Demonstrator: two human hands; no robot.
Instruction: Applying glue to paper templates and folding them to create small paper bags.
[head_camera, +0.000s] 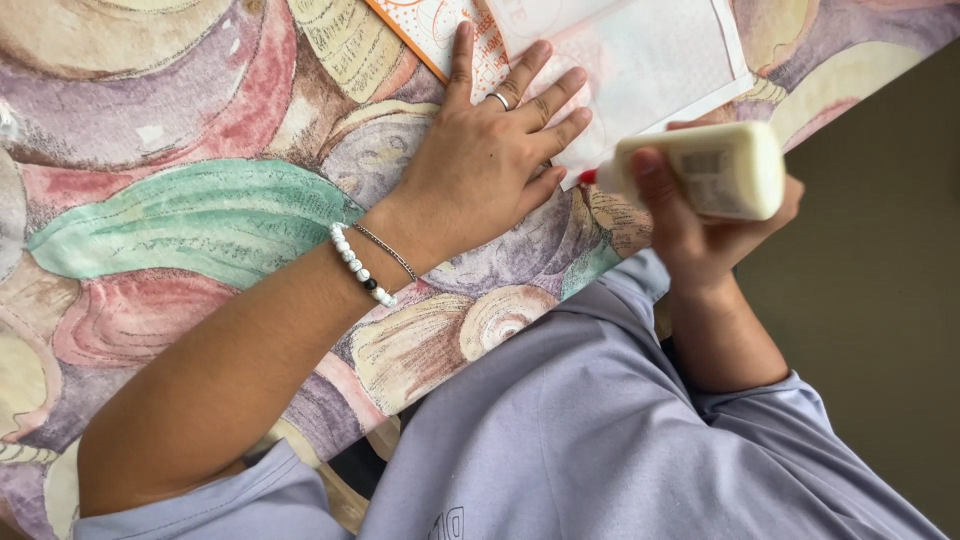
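Nearest the camera is the lavender sleeve and shirt (600, 420) of the person, filling the lower part of the view; from it both forearms run out toward the white sheet (650, 60), the landmark here.

The right hand (700, 230) has its fingers (655, 190) wrapped tight round a cream glue bottle (715, 168). The bottle lies almost level, its long axis crossing the sheet's near edge, its red nozzle (588, 177) at the sheet's near corner — whether the tip touches the paper cannot be told. The bottle's blunt end points away from the sheet, out past the edge of the surface (180, 230).

The left hand (490, 160) holds nothing; it lies flat, fingers (545, 105) spread, their tips pressing the sheet's near-left edge and the index reaching onto an orange-bordered card (430, 30) that lies just beside the sheet and partly under it. The nozzle sits just beside the little finger — the two hands are close but apart.

On the left wrist a white bead bracelet (360, 265) and a thin chain. The surface wears a cloth painted with shells in mauve, green and pink; beyond the sheet's right side its edge drops to a dark floor (880, 300), so open room lies mostly over the sheet itself.
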